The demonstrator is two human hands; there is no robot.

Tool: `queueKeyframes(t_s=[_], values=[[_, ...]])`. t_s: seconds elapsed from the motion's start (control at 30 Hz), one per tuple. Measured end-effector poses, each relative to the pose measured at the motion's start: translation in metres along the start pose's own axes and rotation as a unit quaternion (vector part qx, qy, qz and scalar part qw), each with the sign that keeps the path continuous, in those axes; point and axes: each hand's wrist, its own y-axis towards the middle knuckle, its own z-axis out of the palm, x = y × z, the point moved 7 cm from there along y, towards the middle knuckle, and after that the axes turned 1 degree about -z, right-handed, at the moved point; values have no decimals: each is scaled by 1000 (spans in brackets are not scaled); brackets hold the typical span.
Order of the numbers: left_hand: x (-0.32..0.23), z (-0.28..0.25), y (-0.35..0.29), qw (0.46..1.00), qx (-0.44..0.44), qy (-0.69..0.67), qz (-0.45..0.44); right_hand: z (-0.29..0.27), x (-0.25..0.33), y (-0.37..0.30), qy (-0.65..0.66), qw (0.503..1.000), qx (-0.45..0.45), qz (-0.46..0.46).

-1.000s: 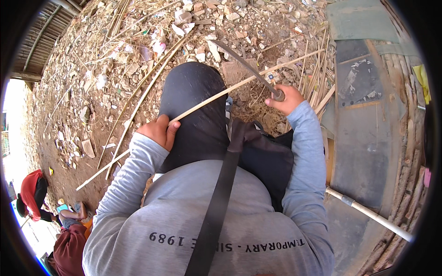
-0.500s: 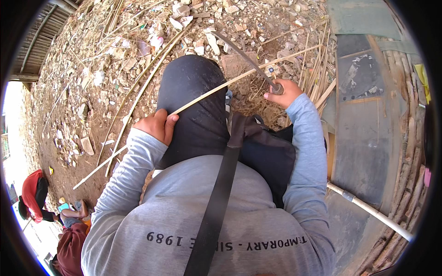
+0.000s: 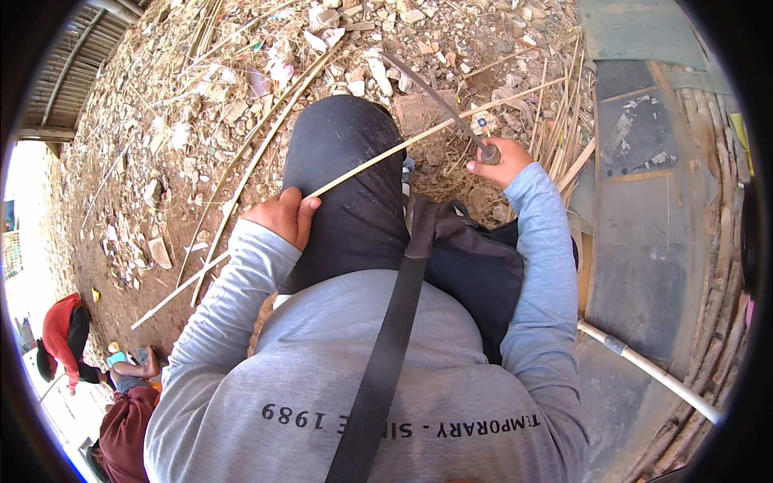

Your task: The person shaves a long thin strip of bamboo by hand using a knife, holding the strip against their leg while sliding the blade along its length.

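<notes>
My left hand [image 3: 283,217] is closed around a long, thin bamboo strip [image 3: 370,163], thumb laid along it. The strip slants across my dark-trousered knee [image 3: 342,137] up to the right, and its other end comes out below my left wrist. In my right hand [image 3: 510,164], fingers wrapped round the handle, is a long, slim machete [image 3: 431,92] with a slightly curved dark blade. That blade points up and to the left and crosses the strip a short way beyond my fist. Whether the two touch I cannot tell.
Loose bamboo strips [image 3: 564,121] lie right of the blade, and longer ones [image 3: 259,153] left of my knee. Stony, littered ground [image 3: 169,201] spreads around. Dark sheeting [image 3: 632,241] borders stacked poles on the right. Two people, one in a red top [image 3: 60,334], are at lower left.
The whole view has shifted slightly, so things sit a little farther right. Both hands keep their holds, and strip and machete stay nearly in the same position relative to each other.
</notes>
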Motion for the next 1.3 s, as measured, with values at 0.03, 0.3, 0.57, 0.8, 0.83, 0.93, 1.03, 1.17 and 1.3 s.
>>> queueKeyframes(t_s=[0.03,0.3,0.57,0.8,0.83,0.93,1.03,1.17,1.3], values=[[1,-1,0,1000,-3,3,-1,0,0,3,-3,1000,0,-1],[-5,-5,-3,1000,-7,20,-3,-9,0,1,-117,992,-55,-3],[-8,-6,-2,1000,-23,5,18,-30,-19,-3,-126,986,-74,87],[-6,-10,-4,997,-63,17,46,-14,-27,3,-88,990,3,114],[-6,-10,-3,996,-71,15,46,-15,-33,4,-88,990,2,114],[-8,-12,-4,995,-85,17,46,-15,-47,6,-57,992,-25,109],[-9,-13,-3,995,-90,19,49,-16,-46,7,-77,993,-57,75],[-8,-12,0,997,-69,18,40,-19,-39,1,-72,993,-81,51],[-6,-14,0,995,-80,17,51,-22,-31,1,-74,992,-46,87]])
